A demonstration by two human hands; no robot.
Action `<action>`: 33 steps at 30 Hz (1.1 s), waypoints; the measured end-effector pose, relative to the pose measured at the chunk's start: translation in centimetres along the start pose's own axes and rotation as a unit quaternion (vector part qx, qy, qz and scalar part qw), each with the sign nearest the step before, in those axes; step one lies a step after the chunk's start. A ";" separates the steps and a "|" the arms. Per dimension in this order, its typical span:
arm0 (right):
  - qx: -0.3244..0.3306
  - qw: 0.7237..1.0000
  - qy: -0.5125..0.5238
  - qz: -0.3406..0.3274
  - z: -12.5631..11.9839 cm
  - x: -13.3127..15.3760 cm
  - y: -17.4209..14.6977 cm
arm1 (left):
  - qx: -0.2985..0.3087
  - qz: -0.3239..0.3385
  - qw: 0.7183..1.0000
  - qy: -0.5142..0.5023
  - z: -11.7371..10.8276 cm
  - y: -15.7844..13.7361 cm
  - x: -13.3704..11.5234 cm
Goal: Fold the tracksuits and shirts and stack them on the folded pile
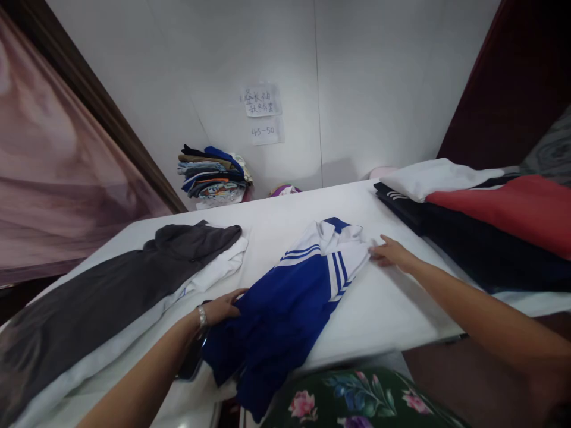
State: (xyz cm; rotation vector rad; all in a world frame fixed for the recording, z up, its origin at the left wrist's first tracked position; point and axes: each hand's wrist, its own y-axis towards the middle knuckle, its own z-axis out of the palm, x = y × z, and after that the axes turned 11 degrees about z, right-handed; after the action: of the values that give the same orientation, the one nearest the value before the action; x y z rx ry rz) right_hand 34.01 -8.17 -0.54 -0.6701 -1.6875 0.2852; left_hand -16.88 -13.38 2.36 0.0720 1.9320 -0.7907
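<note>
A blue and white striped jacket (285,297) with a collar lies at a slant on the white table (285,220). Its collar end points away from me, and the blue lower part droops over the near edge. At the left edge of the blue part, my left hand (224,306), wearing a metal watch or bracelet, has its fingers closed on the cloth. My right hand (392,252) pinches the white shoulder edge on the other side, one finger stretched out. Beside my left wrist, partly hidden, lies a dark phone-like object (191,361).
Dark grey clothing (111,291) over white cloth covers the left side. On the right lie navy (473,244), red (513,208) and white garments (437,178). A folded clothes stack (214,175) stands by the wall, below paper notes (263,113). A pink curtain (66,154) hangs left.
</note>
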 end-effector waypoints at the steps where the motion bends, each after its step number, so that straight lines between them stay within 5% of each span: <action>1: -0.010 1.000 -0.014 0.001 -0.2 0.7 0.9 | -0.010 0.002 1.000 0.009 0.2 0.0 0.1; 10: -0.054 0.991 -0.119 -0.004 3.6 6.6 6.4 | -0.073 -0.008 0.990 0.121 1.2 -0.2 -0.7; 19: -0.077 0.950 -0.294 -0.066 7.6 11.1 9.9 | -0.077 0.009 0.992 0.102 1.5 -0.4 -0.2; 28: -0.076 0.885 -0.443 -0.124 11.2 10.7 9.7 | -0.082 0.017 0.988 0.128 1.5 -0.6 0.0; 33: -0.091 0.856 -0.485 -0.152 10.0 10.4 9.3 | -0.074 0.021 0.990 0.122 1.8 -0.5 -1.2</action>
State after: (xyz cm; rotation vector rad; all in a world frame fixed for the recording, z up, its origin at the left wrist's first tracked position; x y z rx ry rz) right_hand 26.03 6.93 0.63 -0.3801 -2.7873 0.2504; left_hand -15.03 -14.47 3.08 0.1228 2.2082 -0.6311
